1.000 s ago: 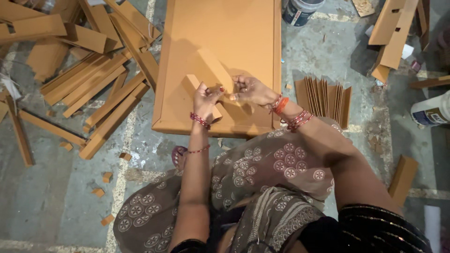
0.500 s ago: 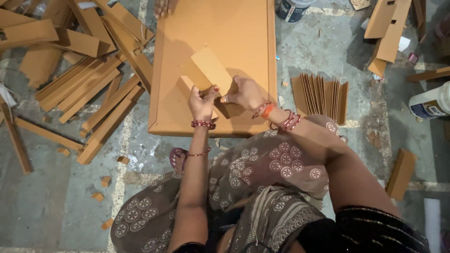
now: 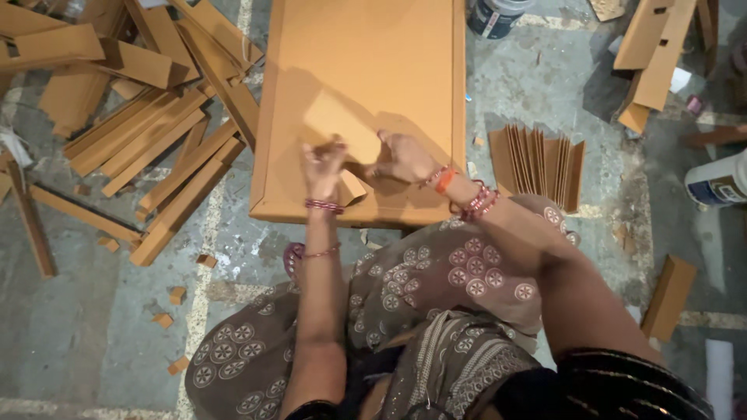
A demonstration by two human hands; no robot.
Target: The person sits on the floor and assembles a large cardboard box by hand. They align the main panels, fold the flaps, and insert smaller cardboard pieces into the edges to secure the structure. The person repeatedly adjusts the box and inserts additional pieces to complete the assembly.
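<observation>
- Cardboard strips (image 3: 156,140): long brown lengths heaped loosely on the floor at 9 to 10 o'clock of the hands, some overlapping, a few reaching the left edge of the board.
- Cardboard scraps (image 3: 177,295): small offcuts scattered on the grey floor at 7 o'clock, well apart from the hands.
- Large cardboard sheet (image 3: 366,54): flat brown board lying on the floor, running from the hands toward 12 o'clock; its near edge is just beyond the knees.
- Left hand (image 3: 323,167): blurred; fingers partly curled and spread over the small piece; it appears to touch the piece's left part, but whether it grips or only presses cannot be told. Bangles at the wrist.
- Small cardboard piece (image 3: 342,128): lighter tan flat cut-out lying on the near part of the large sheet, tilted, between and under both hands; a folded end shows at 6 o'clock of the left hand.
- Right hand (image 3: 401,155): fingers bent, palm down, resting on the right edge of the small piece, thumb toward the left hand; it seems to pinch or press the edge, grip not clearly shown. Orange and red bangles at the wrist.
- Stack of folded cardboard (image 3: 541,159): pleated pieces standing on edge at 3 o'clock, near the right forearm.
- Paint can (image 3: 498,14): at 1 o'clock, beside the sheet's far corner.
- White container (image 3: 717,183): at 3 o'clock, far right edge.
</observation>
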